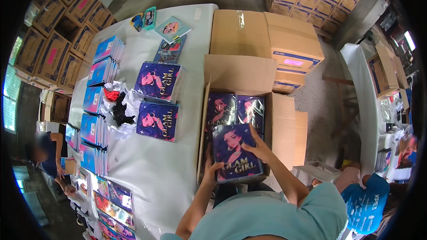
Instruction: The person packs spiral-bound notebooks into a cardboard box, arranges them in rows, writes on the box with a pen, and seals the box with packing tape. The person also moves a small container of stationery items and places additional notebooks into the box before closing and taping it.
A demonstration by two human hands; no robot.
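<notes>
Between my two hands is a stack of purple notebooks (237, 149) with an illustrated figure on the top cover. My left hand (211, 169) grips its left edge near the lower corner, the thumb over the cover. My right hand (258, 146) holds the right edge, its thumb also on the cover. The stack is over an open cardboard box (239, 69), where more notebooks of the same kind (221, 106) lie side by side. The held stack hides the near part of the box's contents.
On the white-covered table (178, 173) stand two purple notebook piles (156, 121), rows of blue notebooks (94, 129), crumpled white paper (126, 129) and a teal tray (150, 19). Closed cardboard boxes (293, 40) sit beyond the open one. Co-workers are at the left and right (364, 204).
</notes>
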